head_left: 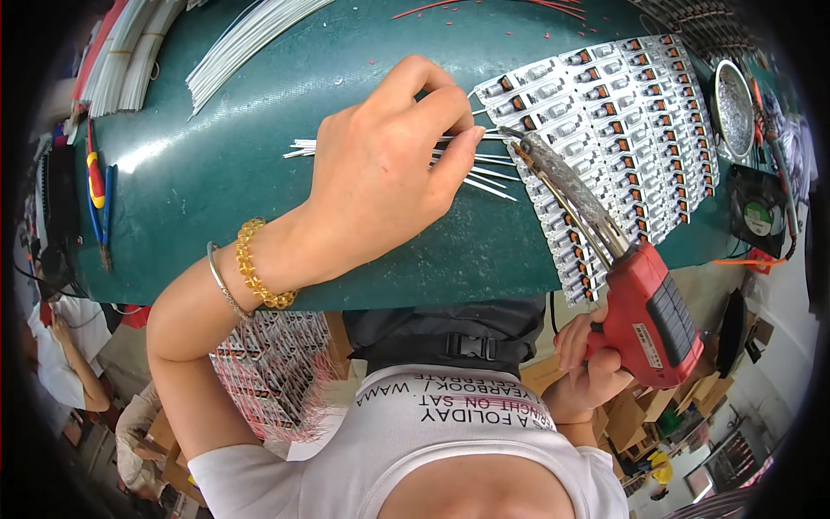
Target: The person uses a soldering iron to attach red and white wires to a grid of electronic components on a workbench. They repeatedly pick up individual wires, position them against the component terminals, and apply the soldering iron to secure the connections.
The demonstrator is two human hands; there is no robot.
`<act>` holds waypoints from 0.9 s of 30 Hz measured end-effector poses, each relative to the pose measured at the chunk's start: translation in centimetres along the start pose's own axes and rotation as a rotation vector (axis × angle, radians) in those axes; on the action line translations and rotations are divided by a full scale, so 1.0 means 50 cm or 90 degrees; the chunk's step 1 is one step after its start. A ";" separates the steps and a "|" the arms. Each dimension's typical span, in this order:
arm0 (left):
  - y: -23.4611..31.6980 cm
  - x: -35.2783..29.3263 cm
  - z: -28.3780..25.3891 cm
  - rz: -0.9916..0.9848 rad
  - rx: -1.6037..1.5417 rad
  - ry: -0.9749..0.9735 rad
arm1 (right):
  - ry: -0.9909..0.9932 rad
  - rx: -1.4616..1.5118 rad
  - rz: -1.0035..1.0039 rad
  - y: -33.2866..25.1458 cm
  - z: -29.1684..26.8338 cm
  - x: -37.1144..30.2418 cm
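Observation:
My left hand (389, 164) is closed in a pinch on thin white wires (488, 179) over the green table. Several of these wires fan out beneath the fingers, their ends reaching the left edge of a sheet of small silver circuit boards (596, 130) with black and orange parts. In my right hand (592, 368) is a red and black soldering gun (648, 311), gripped by its handle. Its dark tip meets the sheet's edge near my left fingertips; whether it touches a wire I cannot tell.
Loose white wires (246, 48) and thick bundles (130, 60) lie at the back left. Blue-handled pliers (97, 221) and a red-yellow tool (94, 177) sit at left. A metal bowl (734, 108) and black fan (755, 208) stand at right. Below the table edge are wired boards (268, 372).

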State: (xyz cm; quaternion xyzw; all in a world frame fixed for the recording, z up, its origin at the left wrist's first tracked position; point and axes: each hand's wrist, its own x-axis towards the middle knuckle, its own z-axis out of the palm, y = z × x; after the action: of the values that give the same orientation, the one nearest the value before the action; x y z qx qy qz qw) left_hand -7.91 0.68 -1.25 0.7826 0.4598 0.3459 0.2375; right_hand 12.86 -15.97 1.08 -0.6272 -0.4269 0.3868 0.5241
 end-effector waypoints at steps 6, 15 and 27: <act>0.000 -0.001 -0.002 -0.004 -0.003 -0.001 | 0.043 -0.078 -0.035 0.022 -0.029 -0.016; 0.003 0.003 -0.002 0.013 -0.010 -0.005 | -0.033 0.027 -0.009 -0.023 0.013 0.011; 0.020 -0.018 -0.002 -0.040 -0.046 -0.016 | -0.042 0.057 -0.005 -0.014 -0.022 -0.003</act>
State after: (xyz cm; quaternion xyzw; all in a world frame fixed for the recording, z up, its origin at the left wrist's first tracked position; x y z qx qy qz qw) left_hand -7.73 -0.58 -0.78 0.7629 0.4684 0.3451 0.2819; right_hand 13.72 -16.42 1.93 -0.5886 -0.4285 0.4237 0.5388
